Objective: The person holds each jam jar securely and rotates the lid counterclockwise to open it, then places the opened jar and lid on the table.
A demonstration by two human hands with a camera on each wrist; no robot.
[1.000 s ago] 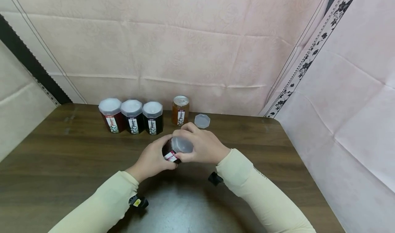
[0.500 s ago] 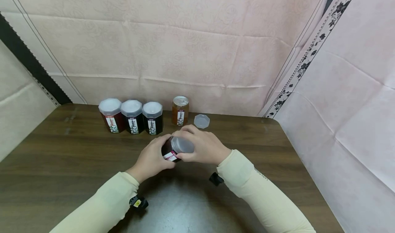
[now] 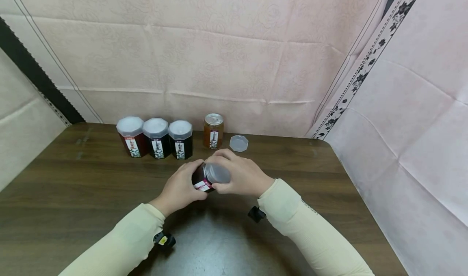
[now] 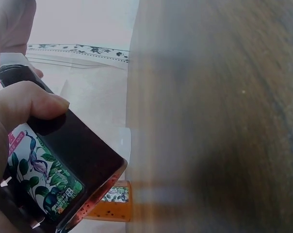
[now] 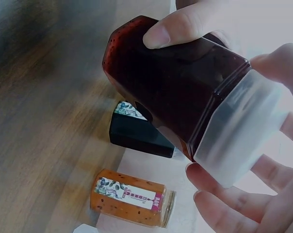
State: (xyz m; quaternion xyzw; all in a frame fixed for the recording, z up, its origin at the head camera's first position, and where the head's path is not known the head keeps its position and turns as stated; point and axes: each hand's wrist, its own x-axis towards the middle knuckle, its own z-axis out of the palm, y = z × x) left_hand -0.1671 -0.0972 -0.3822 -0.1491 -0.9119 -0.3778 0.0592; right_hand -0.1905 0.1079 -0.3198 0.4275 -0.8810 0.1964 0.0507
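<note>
A dark red jar point(image 3: 199, 177) is tilted to the right above the middle of the table, its frosted plastic lid point(image 5: 241, 128) facing right. My left hand point(image 3: 181, 186) grips the jar's body, with the thumb lying across a dark side face in the left wrist view. Around the lid curl the thumb and fingers of my right hand point(image 3: 241, 173). A white label with leaves and a bird point(image 4: 42, 172) shows on the jar in the left wrist view. The right wrist view shows the lid seated against the jar's shoulder.
Three dark jars with frosted lids point(image 3: 156, 136) stand in a row at the back left. Right of them is an orange jar point(image 3: 214, 132) with a metal top, beside a loose translucent lid point(image 3: 239, 143). Cloth hangings point(image 3: 219, 65) close off the table's back and sides.
My right hand has shifted very slightly downward, with the lid tilting a little along with it. The left hand keeps its grip, and the other jars stand where they were.
</note>
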